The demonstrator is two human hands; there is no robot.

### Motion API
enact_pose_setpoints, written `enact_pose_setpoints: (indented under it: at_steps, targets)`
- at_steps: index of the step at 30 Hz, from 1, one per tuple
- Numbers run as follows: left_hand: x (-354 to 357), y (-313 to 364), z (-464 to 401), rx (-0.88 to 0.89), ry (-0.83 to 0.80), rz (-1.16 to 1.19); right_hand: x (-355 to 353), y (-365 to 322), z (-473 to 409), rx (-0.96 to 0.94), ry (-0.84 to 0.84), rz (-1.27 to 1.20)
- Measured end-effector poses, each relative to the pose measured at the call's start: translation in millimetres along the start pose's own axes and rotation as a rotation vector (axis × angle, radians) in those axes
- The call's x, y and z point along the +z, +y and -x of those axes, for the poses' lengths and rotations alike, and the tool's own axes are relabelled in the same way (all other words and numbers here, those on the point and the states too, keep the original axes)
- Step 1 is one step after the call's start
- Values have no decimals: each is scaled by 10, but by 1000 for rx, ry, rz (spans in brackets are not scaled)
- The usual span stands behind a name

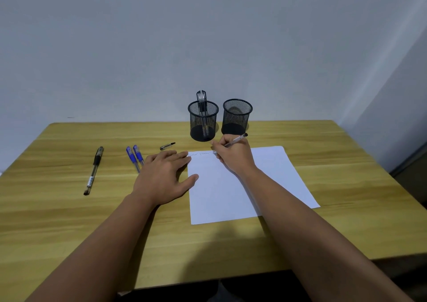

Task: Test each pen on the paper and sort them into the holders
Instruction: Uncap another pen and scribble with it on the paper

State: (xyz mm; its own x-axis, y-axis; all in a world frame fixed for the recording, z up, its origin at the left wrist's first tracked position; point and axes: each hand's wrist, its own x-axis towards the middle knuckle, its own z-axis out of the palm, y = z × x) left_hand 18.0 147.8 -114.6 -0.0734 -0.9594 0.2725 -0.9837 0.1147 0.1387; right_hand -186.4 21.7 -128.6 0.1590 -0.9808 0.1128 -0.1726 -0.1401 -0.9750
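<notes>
My right hand [233, 156] grips a pen [235, 140], tip on the paper's [231, 193] far edge. My left hand [164, 174] lies open, pinning the paper's left edge. Three pens [93, 170] wait on the desk [69, 209], left of the two holders [203, 121]

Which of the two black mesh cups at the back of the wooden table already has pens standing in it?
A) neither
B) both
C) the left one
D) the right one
C: clear pens stand up out of the left black mesh cup, while the right black mesh cup shows only its bare inside.
</notes>
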Motion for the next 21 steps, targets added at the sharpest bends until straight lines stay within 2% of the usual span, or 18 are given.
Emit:
enact_pose_setpoints:
  at_steps: [6, 21]
  targets:
    - [-13, 4, -2, 0, -10, -2, -33, -9, -3, 18, 84, -89]
    - [7, -4, -2, -6, -2, 17, -14, 58, -38, -16, 83, 22]
